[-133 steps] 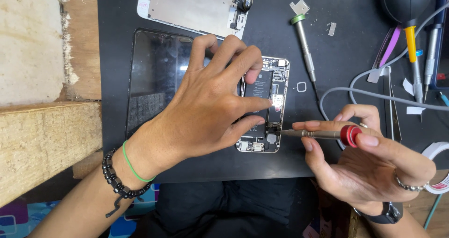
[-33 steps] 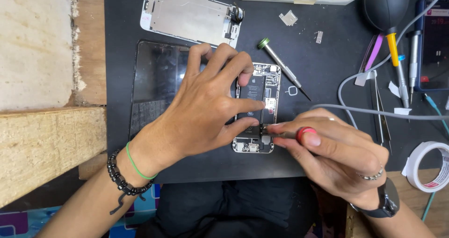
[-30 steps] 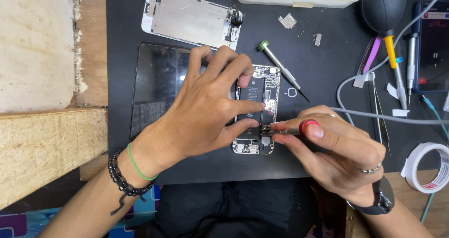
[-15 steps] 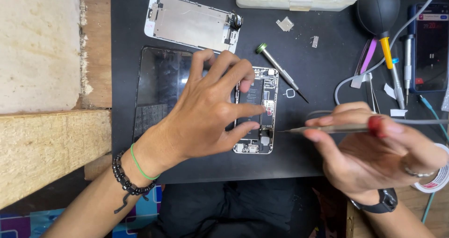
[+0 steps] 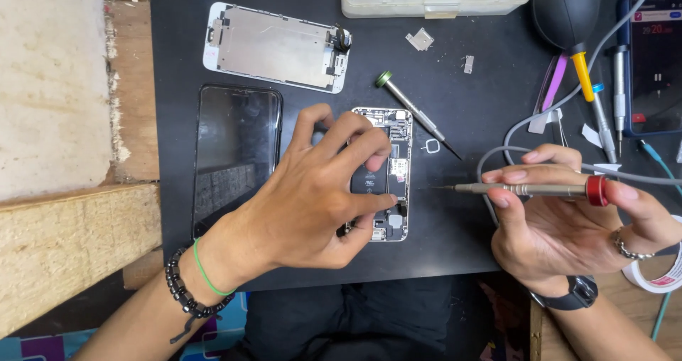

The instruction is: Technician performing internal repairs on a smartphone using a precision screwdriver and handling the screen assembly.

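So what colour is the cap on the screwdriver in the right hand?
Red cap, clearest in the head view.
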